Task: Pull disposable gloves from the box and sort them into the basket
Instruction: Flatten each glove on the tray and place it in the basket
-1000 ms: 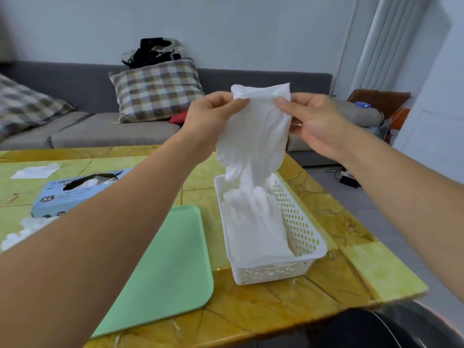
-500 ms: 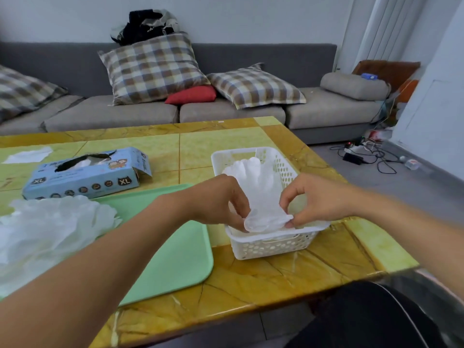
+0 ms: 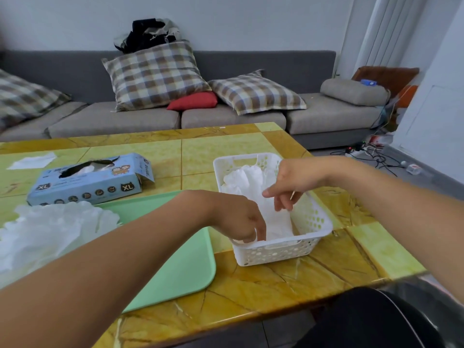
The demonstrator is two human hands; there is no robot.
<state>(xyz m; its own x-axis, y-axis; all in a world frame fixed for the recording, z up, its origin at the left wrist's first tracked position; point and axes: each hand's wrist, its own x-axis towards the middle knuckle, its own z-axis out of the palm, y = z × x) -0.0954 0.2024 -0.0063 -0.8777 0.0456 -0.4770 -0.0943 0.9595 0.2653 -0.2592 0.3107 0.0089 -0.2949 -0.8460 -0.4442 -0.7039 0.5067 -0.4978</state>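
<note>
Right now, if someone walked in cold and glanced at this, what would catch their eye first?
Probably the two bare hands meeting over the white basket at the table's near right: the left hand dips its fingers in at the near end, the right hand hovers above the white gloves inside. Next, the fluffy pile of loose gloves on the mint green tray at left, with the blue XL glove box behind it.

Your hands over the glove basket
Your left hand (image 3: 238, 219) and right hand (image 3: 288, 182) reach into white basket (image 3: 311, 237), fingertips on stacked gloves (image 3: 273, 217); blue box (image 3: 88, 182) sits left.
</note>
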